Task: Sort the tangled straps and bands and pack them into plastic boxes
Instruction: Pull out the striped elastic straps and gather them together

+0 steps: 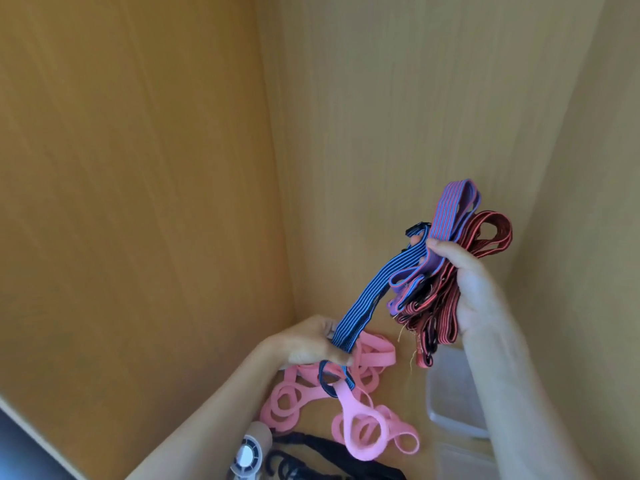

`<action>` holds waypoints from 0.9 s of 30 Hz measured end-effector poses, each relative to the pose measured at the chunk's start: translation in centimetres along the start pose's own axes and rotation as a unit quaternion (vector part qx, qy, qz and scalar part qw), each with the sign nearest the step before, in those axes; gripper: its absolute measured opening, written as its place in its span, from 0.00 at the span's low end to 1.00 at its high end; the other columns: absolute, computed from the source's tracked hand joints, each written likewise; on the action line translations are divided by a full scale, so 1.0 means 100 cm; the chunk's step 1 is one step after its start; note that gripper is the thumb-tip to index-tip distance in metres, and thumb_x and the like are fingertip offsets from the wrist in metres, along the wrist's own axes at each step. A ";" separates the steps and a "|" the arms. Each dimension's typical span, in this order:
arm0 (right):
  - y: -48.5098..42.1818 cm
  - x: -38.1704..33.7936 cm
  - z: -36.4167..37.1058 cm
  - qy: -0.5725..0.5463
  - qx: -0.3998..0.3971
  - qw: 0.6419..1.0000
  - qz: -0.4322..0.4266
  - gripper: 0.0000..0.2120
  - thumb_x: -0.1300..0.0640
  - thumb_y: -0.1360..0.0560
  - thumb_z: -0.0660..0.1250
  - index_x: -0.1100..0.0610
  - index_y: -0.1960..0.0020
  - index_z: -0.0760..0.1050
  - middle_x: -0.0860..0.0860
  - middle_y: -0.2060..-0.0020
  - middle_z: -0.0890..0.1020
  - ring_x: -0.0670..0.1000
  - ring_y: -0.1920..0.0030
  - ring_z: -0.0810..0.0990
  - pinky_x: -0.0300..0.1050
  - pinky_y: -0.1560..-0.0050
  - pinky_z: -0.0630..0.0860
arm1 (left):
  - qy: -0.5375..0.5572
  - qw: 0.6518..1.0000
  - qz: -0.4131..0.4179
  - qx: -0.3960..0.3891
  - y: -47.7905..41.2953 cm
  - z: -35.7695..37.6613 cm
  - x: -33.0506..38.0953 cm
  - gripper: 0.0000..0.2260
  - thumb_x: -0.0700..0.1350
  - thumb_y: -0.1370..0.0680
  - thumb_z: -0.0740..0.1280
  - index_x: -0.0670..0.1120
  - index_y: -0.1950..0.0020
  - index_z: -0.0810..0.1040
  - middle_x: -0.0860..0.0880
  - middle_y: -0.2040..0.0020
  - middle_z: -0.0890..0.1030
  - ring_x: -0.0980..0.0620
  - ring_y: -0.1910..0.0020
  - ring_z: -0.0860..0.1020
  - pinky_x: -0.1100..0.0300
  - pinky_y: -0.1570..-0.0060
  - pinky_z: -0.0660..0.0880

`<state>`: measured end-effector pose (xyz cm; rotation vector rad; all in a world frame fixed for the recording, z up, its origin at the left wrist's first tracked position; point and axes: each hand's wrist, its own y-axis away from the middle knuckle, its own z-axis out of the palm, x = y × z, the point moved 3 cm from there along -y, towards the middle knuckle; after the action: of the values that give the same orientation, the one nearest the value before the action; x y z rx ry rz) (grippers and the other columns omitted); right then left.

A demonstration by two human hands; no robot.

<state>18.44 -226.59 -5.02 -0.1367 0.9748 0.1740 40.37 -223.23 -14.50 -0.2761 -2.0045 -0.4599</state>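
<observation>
Blue striped band (pixel 374 292) centre frame, pinched low by fingers of left hand (pixel 311 344), top gripped with red and purple band bundle (pixel 485 237) in fingers of right hand (pixel 464 282), pink straps (pixel 360 427), clear plastic box (pixel 450 393) below.

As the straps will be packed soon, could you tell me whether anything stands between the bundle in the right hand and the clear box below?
Nothing visible lies between the bundle and the clear box; the box shows beneath the dangling ends. The blue striped strap runs from the bundle to the left hand, which grips it.
</observation>
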 end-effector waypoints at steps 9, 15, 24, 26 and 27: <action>0.000 0.006 0.005 -0.001 0.007 1.000 0.004 0.13 0.57 0.23 0.65 0.55 0.61 0.87 0.55 0.66 0.83 0.56 0.69 0.83 0.49 0.64 0.83 | 0.049 0.986 -0.089 0.133 -0.009 0.034 -0.071 0.04 0.41 0.23 0.69 0.46 0.58 0.80 0.51 0.64 0.78 0.52 0.61 0.75 0.57 0.54 0.73; 0.001 0.005 0.004 -0.006 0.009 1.000 0.000 0.09 0.56 0.28 0.68 0.56 0.58 0.87 0.56 0.64 0.83 0.60 0.67 0.83 0.56 0.58 0.82 | 0.104 0.988 -0.109 0.044 0.004 0.039 -0.076 0.15 0.41 0.32 0.65 0.42 0.47 0.82 0.48 0.50 0.83 0.52 0.49 0.80 0.61 0.47 0.77; 0.007 0.003 -0.010 -0.027 0.016 0.999 -0.005 0.13 0.57 0.23 0.65 0.57 0.60 0.86 0.56 0.65 0.83 0.59 0.69 0.84 0.53 0.67 0.83 | 0.027 0.993 -0.116 -0.017 0.013 0.049 -0.061 0.12 0.46 0.29 0.64 0.56 0.72 0.75 0.59 0.71 0.75 0.61 0.70 0.72 0.65 0.66 0.68; 0.009 0.004 -0.012 -0.030 0.028 0.999 -0.001 0.11 0.57 0.23 0.65 0.58 0.58 0.85 0.56 0.63 0.83 0.58 0.68 0.83 0.54 0.64 0.84 | 0.045 0.994 -0.099 -0.010 0.014 0.044 -0.052 0.12 0.45 0.25 0.65 0.55 0.69 0.76 0.57 0.69 0.76 0.60 0.70 0.73 0.67 0.65 0.70; 0.011 0.003 -0.012 -0.027 0.030 0.999 0.000 0.10 0.57 0.23 0.66 0.58 0.56 0.85 0.56 0.62 0.83 0.59 0.67 0.83 0.54 0.62 0.84 | 0.039 0.996 -0.086 -0.004 0.013 0.039 -0.046 0.09 0.46 0.24 0.66 0.54 0.65 0.77 0.55 0.67 0.77 0.58 0.68 0.74 0.66 0.63 0.70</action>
<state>17.39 -225.73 -5.97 -0.0772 0.9250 0.1469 39.89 -220.32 -19.97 -0.0899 -1.9585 -0.5789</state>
